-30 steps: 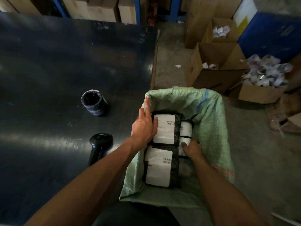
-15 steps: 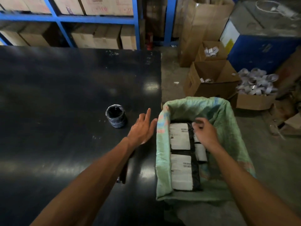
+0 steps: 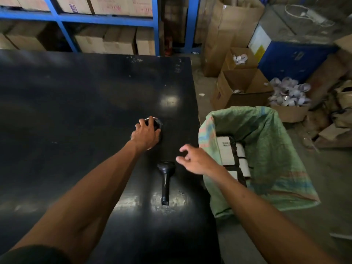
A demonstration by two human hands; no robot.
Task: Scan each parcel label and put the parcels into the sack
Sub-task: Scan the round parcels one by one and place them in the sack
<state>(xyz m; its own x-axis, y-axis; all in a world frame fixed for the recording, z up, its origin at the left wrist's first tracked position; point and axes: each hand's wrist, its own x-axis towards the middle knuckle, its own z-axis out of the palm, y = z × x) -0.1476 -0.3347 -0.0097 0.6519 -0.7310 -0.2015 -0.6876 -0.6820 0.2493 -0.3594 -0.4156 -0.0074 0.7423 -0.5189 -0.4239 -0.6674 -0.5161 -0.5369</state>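
Lying on the black table (image 3: pixel 76 111), a small round black-wrapped parcel (image 3: pixel 157 124) is being covered by the left hand (image 3: pixel 146 134), whose fingers are being curled over its top; whether a firm grip is being held cannot be told, since most of the parcel is being hidden by the hand. The right hand (image 3: pixel 196 159) is being held above the table with its fingers loosely curled and nothing in them, just beside the head of the black scanner (image 3: pixel 165 178), which is lying flat near the table's edge. Beside the table, the green sack (image 3: pixel 266 145) is being kept open, with several labelled parcels (image 3: pixel 225 149) lying inside it. For this step to be done well, the parcel is probably best being turned so that its white label faces up, the scanner being taken by its handle and aimed squarely before anything is being dropped into the sack.
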